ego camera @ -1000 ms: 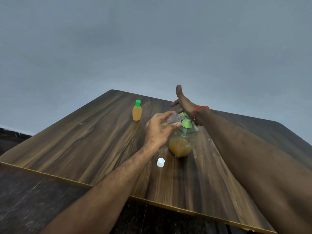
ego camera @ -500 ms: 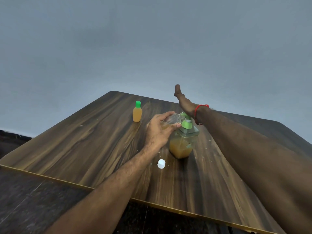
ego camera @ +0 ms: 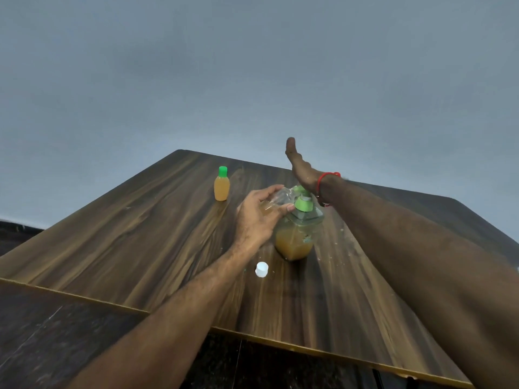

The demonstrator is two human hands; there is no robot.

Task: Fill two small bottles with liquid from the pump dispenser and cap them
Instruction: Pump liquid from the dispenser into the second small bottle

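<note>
Green-topped pump dispenser (ego camera: 298, 231) took the heel of your right hand (ego camera: 302, 171), fingers straight; a second earlier that hand sat slightly higher and the pump head stood taller. Your left hand (ego camera: 257, 217) kept gripping one clear small bottle (ego camera: 280, 199) at the spout. You had two bottles: that one, and one filled, green-capped bottle (ego camera: 222, 184) far left. One white cap (ego camera: 261, 269) lay near the dispenser on the wooden table (ego camera: 126, 234).

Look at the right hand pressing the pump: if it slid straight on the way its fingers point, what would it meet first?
Probably nothing: the right hand points up and away beyond the pump dispenser, over the table's far edge toward the plain grey wall. Depth is unclear.
</note>
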